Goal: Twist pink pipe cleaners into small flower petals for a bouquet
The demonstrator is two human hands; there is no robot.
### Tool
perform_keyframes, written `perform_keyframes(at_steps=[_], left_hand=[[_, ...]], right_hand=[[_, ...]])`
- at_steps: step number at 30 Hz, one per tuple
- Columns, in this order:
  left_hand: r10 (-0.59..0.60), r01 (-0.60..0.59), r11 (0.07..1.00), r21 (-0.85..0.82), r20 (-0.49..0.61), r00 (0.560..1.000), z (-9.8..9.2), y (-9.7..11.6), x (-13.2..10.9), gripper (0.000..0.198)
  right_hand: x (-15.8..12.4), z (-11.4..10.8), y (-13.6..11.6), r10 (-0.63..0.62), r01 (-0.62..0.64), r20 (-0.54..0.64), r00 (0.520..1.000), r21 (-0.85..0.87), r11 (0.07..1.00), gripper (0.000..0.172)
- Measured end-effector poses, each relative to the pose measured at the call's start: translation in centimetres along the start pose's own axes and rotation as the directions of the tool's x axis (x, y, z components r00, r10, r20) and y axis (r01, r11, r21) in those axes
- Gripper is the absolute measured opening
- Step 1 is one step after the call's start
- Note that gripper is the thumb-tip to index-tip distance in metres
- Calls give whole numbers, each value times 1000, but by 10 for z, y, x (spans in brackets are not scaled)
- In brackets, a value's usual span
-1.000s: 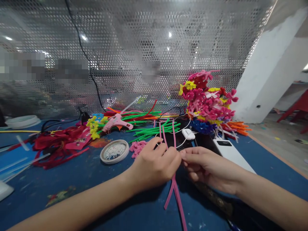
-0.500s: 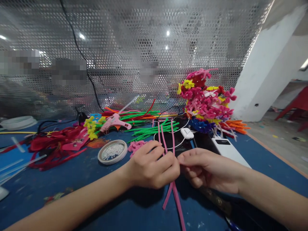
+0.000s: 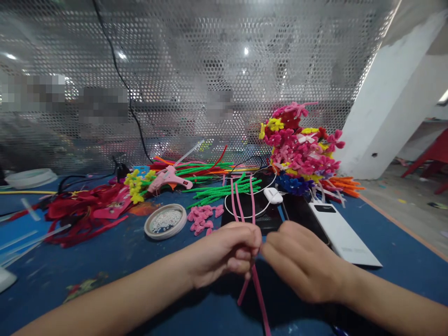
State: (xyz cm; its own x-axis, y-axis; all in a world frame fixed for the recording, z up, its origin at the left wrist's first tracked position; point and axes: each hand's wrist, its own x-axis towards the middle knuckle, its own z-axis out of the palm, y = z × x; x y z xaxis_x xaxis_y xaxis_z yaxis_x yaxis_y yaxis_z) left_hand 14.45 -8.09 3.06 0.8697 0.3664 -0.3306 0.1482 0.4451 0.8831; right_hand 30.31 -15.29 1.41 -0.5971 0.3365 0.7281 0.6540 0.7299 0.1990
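Note:
My left hand (image 3: 227,254) is closed, its thumb and fingers pinched together near the middle. Close against it, my right hand (image 3: 308,261) is curled with its knuckles up. The fingertips of both hands meet or almost meet; whatever they pinch is too small or hidden to make out. Beneath and beyond the hands run several long pink pipe cleaners (image 3: 259,298), partly covered by my left hand. Left of them lies a small heap of bent pink pipe cleaner pieces (image 3: 201,219), beside a round dish (image 3: 147,228) of small white beads (image 3: 165,219).
Behind are green pipe cleaners (image 3: 224,189), a pink glue gun (image 3: 170,178) and a pile of fuzzy flowers (image 3: 301,149). A white power bank (image 3: 345,233) and white earbud case (image 3: 273,195) lie right. Red ribbons (image 3: 77,210) lie left; a perforated metal screen (image 3: 196,70) stands behind.
Both wrists have turned: my left hand now shows its thumb side and curled fingers, my right hand its knuckles. The pink pieces and power bank show more. The pipe cleaners stay about where they were.

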Motion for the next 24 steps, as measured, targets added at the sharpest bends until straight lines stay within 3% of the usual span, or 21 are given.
perform_keyframes(at_steps=[2,5,7,10,14,19,24], left_hand=[[186,-177,980,90,-105,977,-3,-5,8,15],[377,-330,916,228,-208,902,-9,-11,17,19],[415,-356,901,248,-261,871,-14,-16,21,20],[392,-338,917,212,-320,862,-21,-24,26,21],[353,-316,935,158,-374,858,-24,-35,31,19],[389,-318,907,277,-257,885,-24,-41,30,15],[379,-297,906,301,-269,885,-25,-42,32,11]], right_hand=[[-4,8,-1,288,-278,-43,957,158,947,20],[-7,20,-6,669,-619,94,738,491,613,11],[-8,27,-9,747,-693,230,624,604,393,8],[-11,36,-7,775,-726,342,531,655,208,5],[-16,43,1,765,-734,433,478,675,76,11],[-17,47,8,739,-712,519,429,698,-77,24],[-18,48,12,699,-740,585,410,662,-120,30]])
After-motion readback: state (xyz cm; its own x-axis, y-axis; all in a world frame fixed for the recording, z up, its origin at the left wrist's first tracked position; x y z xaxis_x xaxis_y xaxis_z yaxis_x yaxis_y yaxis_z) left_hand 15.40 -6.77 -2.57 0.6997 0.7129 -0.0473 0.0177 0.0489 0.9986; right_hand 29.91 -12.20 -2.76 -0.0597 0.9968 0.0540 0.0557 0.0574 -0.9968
